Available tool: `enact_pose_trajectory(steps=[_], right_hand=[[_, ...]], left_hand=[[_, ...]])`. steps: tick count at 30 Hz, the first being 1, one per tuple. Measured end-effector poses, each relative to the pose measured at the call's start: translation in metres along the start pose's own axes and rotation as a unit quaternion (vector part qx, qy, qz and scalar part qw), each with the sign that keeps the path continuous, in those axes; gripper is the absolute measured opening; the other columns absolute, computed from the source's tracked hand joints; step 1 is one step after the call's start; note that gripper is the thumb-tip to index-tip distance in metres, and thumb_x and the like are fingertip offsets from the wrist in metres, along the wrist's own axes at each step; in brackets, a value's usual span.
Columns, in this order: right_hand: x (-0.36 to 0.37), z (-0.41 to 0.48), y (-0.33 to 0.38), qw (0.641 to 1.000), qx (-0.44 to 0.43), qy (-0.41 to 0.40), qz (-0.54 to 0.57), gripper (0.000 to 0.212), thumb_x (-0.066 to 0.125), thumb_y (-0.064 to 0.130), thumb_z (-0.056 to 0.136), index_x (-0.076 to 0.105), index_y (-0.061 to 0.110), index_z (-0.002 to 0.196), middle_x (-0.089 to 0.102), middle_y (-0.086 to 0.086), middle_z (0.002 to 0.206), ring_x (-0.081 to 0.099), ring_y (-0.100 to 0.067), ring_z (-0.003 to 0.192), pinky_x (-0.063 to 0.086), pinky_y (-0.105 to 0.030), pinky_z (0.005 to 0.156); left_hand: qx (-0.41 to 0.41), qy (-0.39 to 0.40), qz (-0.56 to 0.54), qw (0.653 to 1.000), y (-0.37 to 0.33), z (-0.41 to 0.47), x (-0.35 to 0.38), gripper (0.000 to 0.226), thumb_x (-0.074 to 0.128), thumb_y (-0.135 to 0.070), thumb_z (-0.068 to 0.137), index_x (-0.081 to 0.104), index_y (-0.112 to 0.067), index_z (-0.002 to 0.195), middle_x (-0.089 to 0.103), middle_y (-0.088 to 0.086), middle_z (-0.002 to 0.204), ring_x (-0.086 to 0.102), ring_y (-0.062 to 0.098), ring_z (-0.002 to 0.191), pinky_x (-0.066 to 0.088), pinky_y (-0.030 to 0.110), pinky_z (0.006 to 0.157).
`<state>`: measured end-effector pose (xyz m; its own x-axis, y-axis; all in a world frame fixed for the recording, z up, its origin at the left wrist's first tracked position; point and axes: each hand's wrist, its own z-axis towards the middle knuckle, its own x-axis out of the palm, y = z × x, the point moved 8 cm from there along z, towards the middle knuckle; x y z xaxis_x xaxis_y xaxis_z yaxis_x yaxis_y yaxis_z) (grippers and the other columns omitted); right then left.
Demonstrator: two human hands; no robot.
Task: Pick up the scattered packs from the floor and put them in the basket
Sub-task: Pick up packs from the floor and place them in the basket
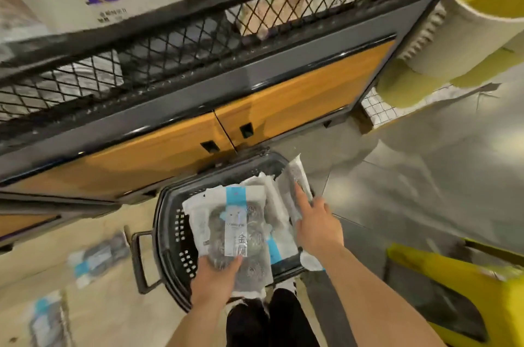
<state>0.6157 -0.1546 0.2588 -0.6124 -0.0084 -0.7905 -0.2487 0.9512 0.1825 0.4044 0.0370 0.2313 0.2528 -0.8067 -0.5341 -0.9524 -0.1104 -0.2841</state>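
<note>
1. Fingers of the left hand (214, 278) grip the top pack (232, 222) over the basket (167, 222).
2. Fingers of the right hand (317, 222) hold a second pack (296, 176) at the basket's right rim, index straight.
3. Two loose packs (99, 258) lie on the floor (113, 304), lower left.

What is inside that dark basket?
White packs with blue strips: the top pack, held by the left hand, overlaps the others; a side pack leans on the basket rim. Its bottom is hidden.

Basket (167, 222): dark plastic, perforated walls, stood on the floor with packs inside. Top pack (232, 227): clear, blue-and-white label, lay flat, near end gripped by the left hand (212, 281). Tilted pack (295, 176): leaned over the right rim, held in the right hand (317, 219). Floor pack (96, 258) and second floor pack (46, 318): lay flat, left of the basket.
</note>
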Motion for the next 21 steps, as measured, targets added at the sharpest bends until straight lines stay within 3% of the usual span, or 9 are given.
enact_pose_trajectory(steps=[4,9,12,16,19,21], right_hand=[[0.037,0.045,-0.004,0.999,-0.017,0.016,-0.045,0.1,0.059,0.014,0.085,-0.012,0.035,0.152,0.023,-0.015,0.144,0.039,-0.034,0.125,0.05,-0.038,0.083],[0.067,0.086,-0.012,0.999,-0.016,0.011,-0.047,0.114,0.078,0.013,0.071,0.001,0.031,0.152,0.029,-0.012,0.134,0.042,-0.032,0.119,0.052,-0.041,0.087],[0.086,0.099,-0.013,0.999,-0.02,0.014,-0.025,0.096,0.07,0.013,0.079,0.007,0.031,0.15,0.033,-0.013,0.133,0.044,-0.032,0.117,0.049,-0.039,0.09],[0.095,0.103,-0.017,0.999,-0.036,-0.017,0.019,0.052,0.047,0.026,0.096,0.03,0.023,0.144,0.039,-0.014,0.137,0.041,-0.033,0.124,0.039,-0.041,0.103],[0.091,0.095,-0.017,0.983,-0.028,-0.053,0.175,0.045,0.033,0.04,0.1,0.043,0.023,0.14,0.044,-0.01,0.14,0.043,-0.029,0.127,0.037,-0.042,0.107],[0.094,0.084,-0.015,0.933,-0.007,0.009,0.36,0.054,0.032,0.054,0.098,0.035,0.031,0.146,0.047,-0.002,0.143,0.048,-0.023,0.129,0.039,-0.043,0.108]], left_hand=[[0.003,-0.012,0.033,0.999,-0.001,0.032,0.032,0.065,0.071,-0.07,0.058,0.055,-0.026,0.104,0.067,-0.002,0.098,0.064,0.027,0.097,0.052,0.043,0.088],[0.006,-0.025,0.021,0.999,-0.008,0.05,0.055,0.055,0.075,-0.054,0.073,0.048,-0.021,0.108,0.061,0.001,0.099,0.062,0.03,0.102,0.049,0.04,0.09],[0.008,-0.015,0.002,1.0,-0.013,0.053,0.065,0.054,0.076,-0.05,0.074,0.048,-0.02,0.109,0.062,0.002,0.101,0.063,0.029,0.099,0.049,0.038,0.089],[0.036,0.015,-0.018,0.999,-0.023,0.054,0.077,0.061,0.078,-0.055,0.068,0.052,-0.021,0.112,0.065,-0.004,0.107,0.064,0.023,0.1,0.049,0.041,0.096],[0.059,0.02,-0.046,0.997,-0.029,0.061,0.089,0.088,0.077,-0.073,0.048,0.057,-0.023,0.118,0.07,-0.006,0.111,0.067,0.018,0.102,0.052,0.045,0.095],[0.076,0.042,-0.065,0.994,-0.04,0.056,0.098,0.079,0.08,-0.065,0.058,0.055,-0.024,0.12,0.069,-0.009,0.109,0.067,0.012,0.098,0.056,0.038,0.087]])
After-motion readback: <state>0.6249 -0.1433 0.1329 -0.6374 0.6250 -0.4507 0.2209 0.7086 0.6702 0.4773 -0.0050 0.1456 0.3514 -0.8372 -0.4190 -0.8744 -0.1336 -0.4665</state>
